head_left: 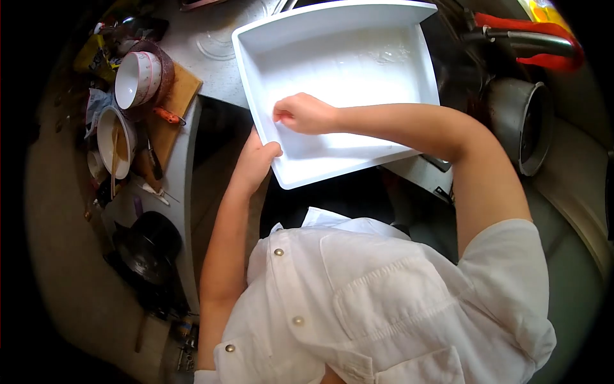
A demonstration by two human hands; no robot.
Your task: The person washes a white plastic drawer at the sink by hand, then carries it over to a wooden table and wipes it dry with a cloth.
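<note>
A white plastic drawer or bin [358,70] with raised walls is tilted towards me in front of my body. My left hand [259,159] grips its near left corner, thumb over the rim and fingers out of sight behind the wall. Inside it, close to the left wall, is my right hand [306,114], with the fingers curled closed. Whatever those fingers may hold is hidden. Wet drops or suds [390,54] shine on the inner surface near the far right corner.
To the left, stacked bowls [137,80], a bowl with chopsticks [116,142] and a wooden cutting board [182,93] crowd the counter. A black pot [150,246] sits nearer. On the right are a metal pot [534,128] and a red-and-metal faucet or handle [537,43].
</note>
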